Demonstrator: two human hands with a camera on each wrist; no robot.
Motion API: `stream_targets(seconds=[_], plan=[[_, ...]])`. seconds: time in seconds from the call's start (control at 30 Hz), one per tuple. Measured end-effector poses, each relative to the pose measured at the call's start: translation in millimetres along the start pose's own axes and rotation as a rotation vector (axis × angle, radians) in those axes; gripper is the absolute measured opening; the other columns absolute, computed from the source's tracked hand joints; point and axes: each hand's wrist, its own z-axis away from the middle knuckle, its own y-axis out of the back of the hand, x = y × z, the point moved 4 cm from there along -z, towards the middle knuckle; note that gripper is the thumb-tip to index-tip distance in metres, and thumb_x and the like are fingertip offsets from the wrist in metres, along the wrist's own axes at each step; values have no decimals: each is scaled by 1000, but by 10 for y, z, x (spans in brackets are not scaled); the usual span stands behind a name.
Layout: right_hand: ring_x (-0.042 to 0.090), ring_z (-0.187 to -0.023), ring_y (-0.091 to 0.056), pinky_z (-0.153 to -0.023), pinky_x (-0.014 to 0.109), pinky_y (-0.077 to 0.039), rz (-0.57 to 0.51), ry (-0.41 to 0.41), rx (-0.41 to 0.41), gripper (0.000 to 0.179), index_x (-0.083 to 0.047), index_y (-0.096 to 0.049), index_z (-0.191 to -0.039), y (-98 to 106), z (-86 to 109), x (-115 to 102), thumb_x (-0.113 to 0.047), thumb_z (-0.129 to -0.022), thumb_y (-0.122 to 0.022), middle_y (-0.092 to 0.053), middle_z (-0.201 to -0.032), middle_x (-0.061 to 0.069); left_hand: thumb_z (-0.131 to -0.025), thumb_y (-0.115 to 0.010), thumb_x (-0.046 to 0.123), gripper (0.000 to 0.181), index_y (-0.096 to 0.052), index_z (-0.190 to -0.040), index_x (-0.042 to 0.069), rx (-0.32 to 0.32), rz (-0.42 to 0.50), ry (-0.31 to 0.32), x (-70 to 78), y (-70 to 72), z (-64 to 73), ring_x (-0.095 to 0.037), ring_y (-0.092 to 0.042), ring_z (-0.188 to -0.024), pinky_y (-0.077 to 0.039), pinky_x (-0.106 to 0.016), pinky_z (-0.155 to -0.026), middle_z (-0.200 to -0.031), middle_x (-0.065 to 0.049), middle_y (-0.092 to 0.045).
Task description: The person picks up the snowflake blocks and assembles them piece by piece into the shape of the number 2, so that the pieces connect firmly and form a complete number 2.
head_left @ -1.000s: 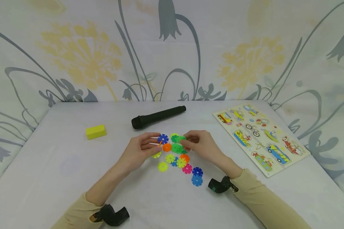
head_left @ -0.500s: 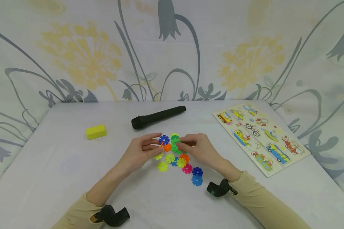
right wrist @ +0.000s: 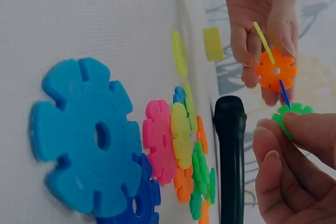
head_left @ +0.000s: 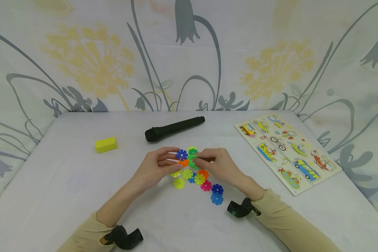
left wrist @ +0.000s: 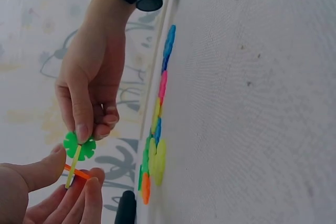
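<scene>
My left hand [head_left: 154, 168] pinches an orange notched disc [right wrist: 276, 71] between thumb and fingers. Slotted onto that disc are a blue disc [head_left: 181, 155] and a yellow disc [right wrist: 262, 40], both edge-on in the right wrist view. With thumb and forefinger my right hand [head_left: 220, 162] pinches a green notched disc [right wrist: 291, 115]. Its rim is right at the blue disc's edge in the right wrist view. Both hands are raised above the table, over loose notched discs in pink [head_left: 205, 185], light blue [head_left: 217, 198] and other colours.
Behind the hands lies a black microphone [head_left: 174, 128]. A yellow block [head_left: 106, 145] sits at the left, and a wooden vehicle puzzle board [head_left: 286, 150] lies at the right. A flower-patterned cloth [head_left: 189, 70] hangs behind the table.
My right hand has moved left and slightly down, bringing the green disc closer to the joined discs. My left hand has shifted slightly right, with the joined discs turning a little.
</scene>
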Motion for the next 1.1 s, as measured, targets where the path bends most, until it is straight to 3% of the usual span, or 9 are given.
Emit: stream_targets(seconds=[0.33, 0.6, 0.83, 1.1], plan=[[13, -80, -63, -73, 29, -57, 16, 5, -33, 21, -5, -76, -113, -24, 11, -2, -14, -96, -67, -72, -86, 9, -91, -74, 13, 52, -55, -139, 7, -11, -4, 6, -13, -6, 2, -26, -70, -109, -58, -34, -91, -125, -16, -67], [20, -79, -65, -72, 23, -55, 43, 33, 37, 20, -4, -76, -113, 14, 4, 13, -10, -96, -66, -71, -83, 4, -92, -72, 15, 51, -56, -140, 9, -11, -27, -7, -5, 12, 4, -27, -69, -111, -58, -35, -92, -128, -15, -66], [20, -79, -66, -76, 21, -56, 55, 48, 40, 21, -3, -75, -114, 12, -15, 46, -7, -95, -66, -72, -85, 6, -93, -71, 14, 50, -57, -140, 9, -37, -71, -13, -7, 7, 10, -27, -69, -110, -58, -34, -90, -127, -15, -66], [20, -78, -67, -76, 21, -56, 44, 58, 37, 19, -1, -76, -110, 14, -17, 25, -4, -94, -67, -72, -84, 7, -93, -72, 13, 49, -58, -139, 7, -60, -60, -8, -3, -10, 13, -26, -70, -107, -58, -33, -89, -123, -14, -68]])
